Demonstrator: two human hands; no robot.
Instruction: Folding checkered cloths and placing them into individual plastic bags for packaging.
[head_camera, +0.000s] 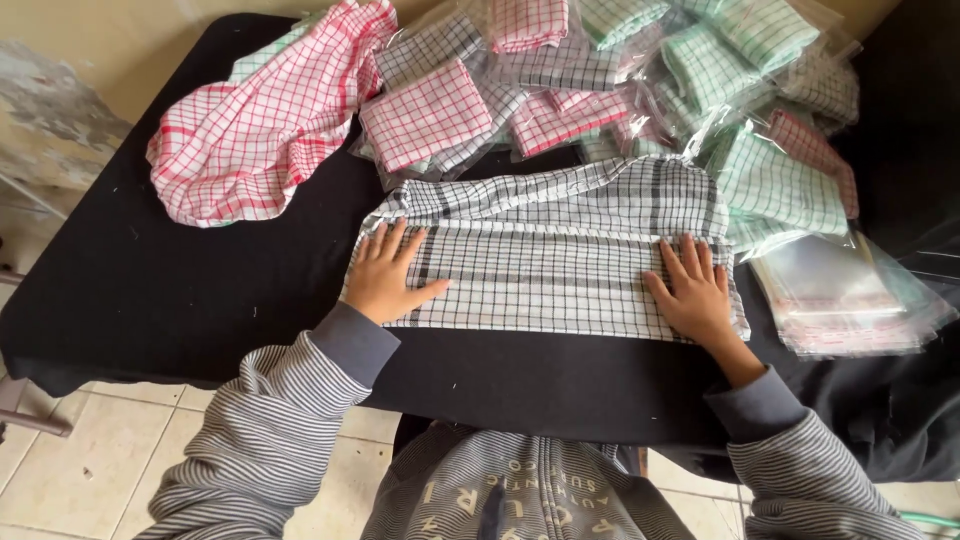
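- Black-and-white checked cotton cloth (545, 255), folded into a wide band, lies flat on the black-covered worktop (150, 290), directly under both hands and near the worktop's front edge.
- Clear plastic sleeves (850, 300), empty and stacked flat, sit just beyond the right hand's outer side, touching the cloth's right end.
- Packed clear bags (600, 70) lie heaped beyond the fingertips, past the cloth's far edge; each holds one folded checked cloth, some red-and-white, some green-and-white, some grey-and-white.
- One such bag with a folded red-checked cloth (425, 115) rests beyond the left hand, well apart from it.
- Loose red-and-white checked cloth (260, 130), unfolded and crumpled, lies outward and beyond the left hand, not touching it.
- Left hand (385, 280): grip apart, fingers spread, palm pressed flat on the cloth's left end; it clasps nothing.
- Right hand (695, 290): grip apart, fingers splayed, palm flat on the cloth's right end; it presses rather than holds.
- Grey striped sleeves (270, 430) run from both wrists back toward the person.
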